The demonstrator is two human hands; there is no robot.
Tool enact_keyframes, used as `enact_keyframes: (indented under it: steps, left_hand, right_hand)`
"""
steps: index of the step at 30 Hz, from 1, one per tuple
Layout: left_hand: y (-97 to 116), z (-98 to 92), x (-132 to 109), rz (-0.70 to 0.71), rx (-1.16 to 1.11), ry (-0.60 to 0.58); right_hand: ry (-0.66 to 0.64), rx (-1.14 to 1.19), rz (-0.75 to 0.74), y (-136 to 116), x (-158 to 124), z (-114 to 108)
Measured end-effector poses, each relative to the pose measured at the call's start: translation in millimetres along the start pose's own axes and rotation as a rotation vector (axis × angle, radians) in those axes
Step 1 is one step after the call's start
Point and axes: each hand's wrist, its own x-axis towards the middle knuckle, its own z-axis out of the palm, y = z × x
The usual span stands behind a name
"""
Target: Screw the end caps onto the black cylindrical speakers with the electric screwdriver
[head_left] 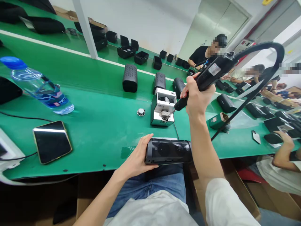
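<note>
My left hand (139, 155) grips the left end of a black speaker housing (170, 151) at the table's front edge. Its perforated face is turned up. In my right hand (199, 94) is a black electric screwdriver (213, 72), its fingers wrapped round the body and a cable looping off the top end. The bit points down-left at the front of a white screw feeder box (162, 110), near its small metal pick-up part. Whether a screw sits on the bit is too small to tell. Left of the feeder lies a small round silver-rimmed part (141, 112).
A water bottle (39, 86) and a phone (53, 141) lie on the green table (98, 125) at left. Black speaker housings (130, 78) stand behind the feeder. A dark green box (218, 121) is at right. Co-workers (204, 55) sit further along.
</note>
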Motion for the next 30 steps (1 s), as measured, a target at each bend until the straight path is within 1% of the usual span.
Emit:
enact_keyframes:
  steps: [3,7,9,13,14,17,20,23,25,26,29,30]
  left_hand:
    - [2,-0.9,1,-0.007,-0.004,-0.002]
    - [3,-1.6,2,0.001,0.003,0.010]
    - [2,-1.6,2,0.007,0.004,0.015]
    - [2,-1.5,1,0.000,0.003,0.010]
    - [2,-1.6,1,-0.001,0.006,0.009]
    - [2,-1.9,1,0.007,0.012,0.006]
    - [1,-2.3,1,0.016,-0.003,0.005]
    - [0,-2.6,3,0.043,-0.005,0.007]
    - [-1,-2.7,3,0.068,0.004,0.009]
    - [-1,-2.8,3,0.079,0.008,0.008]
    - [0,-3.3,4,0.089,0.003,0.008]
    - [0,-3.4,3,0.086,-0.001,0.008]
  right_hand:
    - [0.025,-0.004,0.020,4,3,0]
    - [0.014,-0.018,0.028,6,4,0]
    - [-0.041,-0.013,0.045,5,5,-1]
    - [-0.215,0.016,0.109,1,7,-1]
    - [-0.224,0.015,0.118,0,7,-1]
    - [-0.178,0.021,0.117,-12,4,-5]
    - [-0.172,0.061,0.122,-39,-3,-13]
    - [-0.137,0.134,0.155,-81,-15,-27]
    - [-0.119,0.173,0.182,-111,-24,-42]
    - [-0.155,0.168,0.207,-125,-29,-51]
    - [-0.380,0.075,0.318,-160,-44,-77]
    - [-0.430,0.044,0.357,-167,-49,-83]
